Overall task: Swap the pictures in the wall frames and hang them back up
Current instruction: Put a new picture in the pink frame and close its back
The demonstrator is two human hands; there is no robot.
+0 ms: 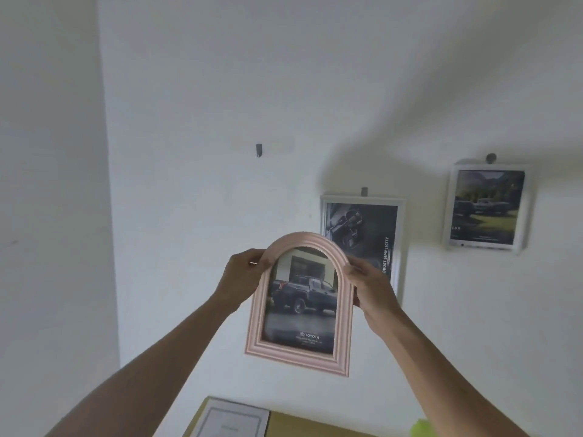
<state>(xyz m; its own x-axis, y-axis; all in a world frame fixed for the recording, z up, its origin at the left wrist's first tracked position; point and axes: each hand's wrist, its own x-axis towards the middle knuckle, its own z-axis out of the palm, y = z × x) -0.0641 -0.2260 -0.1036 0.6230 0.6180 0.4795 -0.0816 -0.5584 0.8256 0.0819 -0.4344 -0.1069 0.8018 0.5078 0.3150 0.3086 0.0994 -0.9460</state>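
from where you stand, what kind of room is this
Probably a room in a home or a small office, by a plain white wall. Framed truck adverts hang there on hooks: a white rectangular frame and a smaller white frame. A wooden tabletop stands below.

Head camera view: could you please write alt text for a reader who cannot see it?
Two bare hands, left hand and right hand, hold a pink arched picture frame with a dark pickup truck photo up before a white wall, below an empty grey wall hook. A white rectangular frame and a small white square frame hang to the right.
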